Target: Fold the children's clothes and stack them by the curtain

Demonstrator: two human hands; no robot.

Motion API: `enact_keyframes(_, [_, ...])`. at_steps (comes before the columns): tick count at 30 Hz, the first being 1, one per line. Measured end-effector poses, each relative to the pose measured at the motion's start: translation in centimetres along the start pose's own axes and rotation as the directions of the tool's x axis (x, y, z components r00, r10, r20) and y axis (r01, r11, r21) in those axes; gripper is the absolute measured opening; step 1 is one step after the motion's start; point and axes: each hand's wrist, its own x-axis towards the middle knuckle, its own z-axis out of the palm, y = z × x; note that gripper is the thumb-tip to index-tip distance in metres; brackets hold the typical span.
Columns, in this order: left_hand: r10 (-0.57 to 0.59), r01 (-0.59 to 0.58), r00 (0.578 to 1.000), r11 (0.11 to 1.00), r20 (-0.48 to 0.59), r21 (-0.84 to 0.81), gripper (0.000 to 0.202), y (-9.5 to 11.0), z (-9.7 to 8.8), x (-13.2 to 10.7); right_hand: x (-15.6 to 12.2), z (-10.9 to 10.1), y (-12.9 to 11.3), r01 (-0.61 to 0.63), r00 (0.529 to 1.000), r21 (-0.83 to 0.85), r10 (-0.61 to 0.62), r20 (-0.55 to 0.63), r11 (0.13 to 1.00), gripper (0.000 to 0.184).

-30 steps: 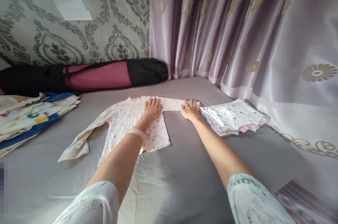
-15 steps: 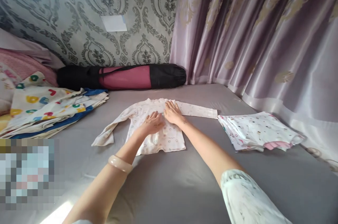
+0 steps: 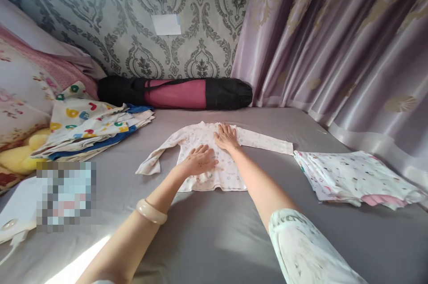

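Note:
A small white long-sleeved shirt (image 3: 230, 172) with a faint print lies spread on the grey bed sheet (image 3: 214, 239), its collar toward the wall. Its right-hand sleeve stretches straight out, while the left-hand one bends down toward me. My left hand (image 3: 199, 160) rests flat on the shirt's middle, fingers spread. Higher up, near the collar, my right hand (image 3: 226, 137) presses flat with its fingers apart. Neither hand grips anything. Parts of the shirt's front are hidden under my hands and wrists.
Folded printed clothes (image 3: 354, 174) lie at the right, touching the sleeve's cuff. On the left sits a pile of colourful clothes (image 3: 90, 125) beside a yellow plush thing (image 3: 23, 154). A black and pink rolled bag (image 3: 177, 93) lines the wall. A white device with a cable (image 3: 23, 201) is at lower left.
The view has turned left, so everything sits further right. My left hand has slid a little down the shirt and its fingers are more spread; my right hand stays near the collar.

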Motion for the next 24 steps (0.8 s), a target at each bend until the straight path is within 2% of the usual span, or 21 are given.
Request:
enact_keyframes(3, [-0.013,-0.014,0.989,0.984,-0.146,-0.178,0.056,-1.4,-1.4,-1.2,0.2,-0.2,0.2,0.008,1.0,-0.002,-0.008,0.018,1.0,0.065])
enact_keyframes(6, [-0.162,0.067,0.937,0.953,-0.311,-0.295,0.047,-4.6,-3.5,-3.0,0.4,-0.6,0.0,0.006,0.999,-0.005,-0.005,0.044,1.0,0.065])
enact_keyframes(8, [-0.312,0.195,0.86,0.932,-0.404,-0.306,0.041,-7.4,-4.8,-4.3,0.3,-0.8,-0.5,-0.005,0.999,-0.025,0.006,0.036,1.0,0.063])
enact_keyframes(9, [-0.406,0.29,0.805,0.906,-0.433,-0.31,0.039,-8.9,-5.4,-5.0,0.2,-0.9,-1.0,0.004,1.0,-0.04,-0.003,0.02,0.999,0.062])
enact_keyframes(11, [-0.551,0.467,0.724,0.834,-0.414,-0.293,0.036,-11.7,-6.0,-6.2,0.0,-0.7,-2.4,0.068,0.998,-0.053,-0.068,-0.013,0.996,0.06])
enact_keyframes(13, [-0.641,0.58,0.681,0.767,-0.354,-0.275,0.032,-13.6,-6.1,-7.1,-0.1,-0.4,-4.2,0.16,0.987,-0.035,-0.161,-0.008,0.986,0.059])
enact_keyframes(15, [-0.677,0.621,0.677,0.736,-0.287,-0.269,0.029,-14.6,-5.9,-7.7,0.0,0.1,-6.0,0.231,0.973,0.009,-0.231,0.025,0.973,0.058])
enact_keyframes(18, [-0.671,0.613,0.707,0.739,-0.223,-0.281,0.027,-14.6,-5.4,-7.8,0.9,0.7,-8.3,0.268,0.961,0.063,-0.271,0.053,0.961,0.058])
enact_keyframes(24, [-0.656,0.588,0.745,0.731,-0.121,-0.348,0.025,-13.1,-4.8,-6.9,2.3,1.6,-10.3,0.166,0.984,0.12,-0.173,0.051,0.979,0.063])
